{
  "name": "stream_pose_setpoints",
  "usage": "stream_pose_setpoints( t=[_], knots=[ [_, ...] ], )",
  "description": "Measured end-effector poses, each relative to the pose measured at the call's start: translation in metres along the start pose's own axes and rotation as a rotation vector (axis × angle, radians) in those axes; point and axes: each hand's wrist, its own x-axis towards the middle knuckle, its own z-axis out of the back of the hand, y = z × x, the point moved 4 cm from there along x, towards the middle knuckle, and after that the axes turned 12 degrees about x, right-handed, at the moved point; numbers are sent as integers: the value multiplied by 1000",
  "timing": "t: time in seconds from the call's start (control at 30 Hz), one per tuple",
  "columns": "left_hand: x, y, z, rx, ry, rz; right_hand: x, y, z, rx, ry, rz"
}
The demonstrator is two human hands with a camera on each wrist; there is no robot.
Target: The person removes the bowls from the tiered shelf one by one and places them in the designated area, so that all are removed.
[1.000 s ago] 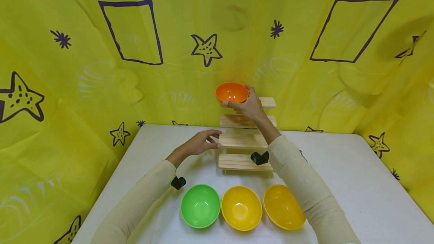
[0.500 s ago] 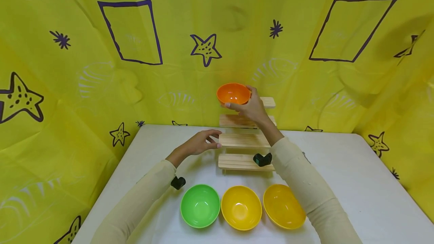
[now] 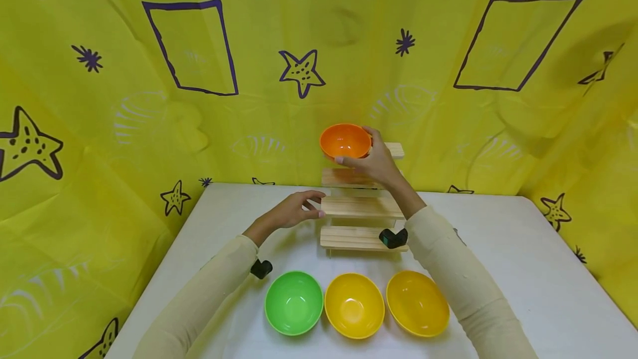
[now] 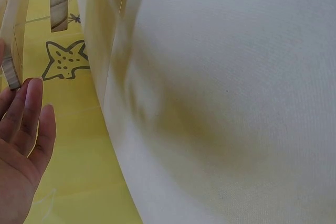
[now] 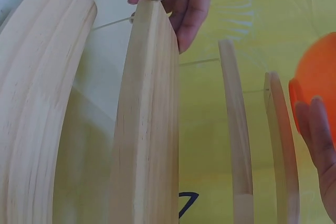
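In the head view my right hand (image 3: 375, 160) grips a small orange bowl (image 3: 345, 140) by its near right side, thumb toward me. The bowl is close over the top plank (image 3: 395, 150) of a tiered wooden shelf stand. In the right wrist view the orange bowl (image 5: 318, 74) shows at the right edge, fingers along its base. My left hand (image 3: 294, 210) holds the left end of a middle plank (image 3: 361, 207). The right wrist view shows that hand (image 5: 184, 3) with its thumb on the plank's end and fingers beneath.
A green bowl (image 3: 294, 303), a yellow bowl (image 3: 354, 306) and a darker yellow bowl (image 3: 417, 304) stand in a row before the stand. The lowest plank (image 3: 349, 237) faces them. Yellow patterned cloth (image 3: 259, 115) hangs behind the white table (image 3: 498, 259).
My right hand and the orange bowl have shifted slightly to the right and lower in the view. My left hand stays on the plank.
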Motion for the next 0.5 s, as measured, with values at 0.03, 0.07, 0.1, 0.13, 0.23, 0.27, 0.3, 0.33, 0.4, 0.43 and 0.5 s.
stream_pose_setpoints(
  t=[0.03, 0.07, 0.1, 0.13, 0.23, 0.27, 0.3, 0.33, 0.4, 0.43, 0.5],
  knots=[
    [0, 0, 0, 0, 0, 1, -1, 0, 1, -2, 3, 8],
    [1, 0, 0, 0, -1, 2, -2, 0, 2, -4, 7, 12],
    [1, 0, 0, 1, -2, 3, -3, -1, 3, -2, 13, 15],
    [1, 0, 0, 1, -4, 3, -4, -1, 4, 0, 18, 17],
    [1, 0, 0, 3, -7, 1, -8, 0, 6, 17, 36, 16],
    [1, 1, 0, 4, -7, 0, -9, 1, 6, 22, 41, 12],
    [1, 1, 0, 5, -8, -1, -10, 1, 7, 24, 44, 13],
    [1, 1, -1, 5, -7, -2, -11, 2, 8, 20, 48, 16],
    [1, 1, -1, 6, -7, -3, -14, 3, 10, 15, 55, 21],
    [1, 0, -1, 5, -6, -3, -15, 3, 12, 12, 60, 22],
    [0, 0, -1, 6, -6, -2, -17, 3, 14, 7, 69, 24]
  ],
)
